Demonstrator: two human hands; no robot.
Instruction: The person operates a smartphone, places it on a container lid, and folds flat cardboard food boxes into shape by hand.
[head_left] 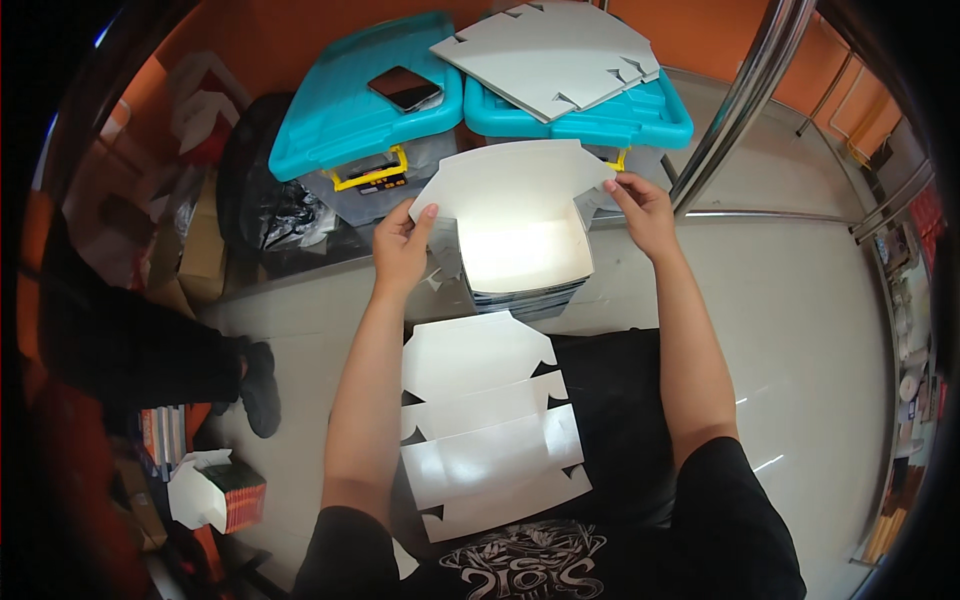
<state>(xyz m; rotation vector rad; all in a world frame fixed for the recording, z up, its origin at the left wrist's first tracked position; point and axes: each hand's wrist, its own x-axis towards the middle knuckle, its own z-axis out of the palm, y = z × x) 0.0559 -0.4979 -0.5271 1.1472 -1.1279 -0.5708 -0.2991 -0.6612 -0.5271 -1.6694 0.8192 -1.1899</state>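
Head view shows the left hand [405, 243] and right hand [642, 208] pinching a seemingly part-folded white box [525, 240] over a stack [530, 302], while flat cards [492, 450] nearer the body look unfolded.

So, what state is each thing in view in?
Upper white box: open, flap outspread
Left fingers: pinching its left side
Right fingers: pinching its right side
Boxes underneath: stacked
Nearer white blanks: flat, overlapping
Teal-lidded bins: lids on
Farther white blanks: flat, stacked
Phone: screen dark
Red-sided boxes: stacked together
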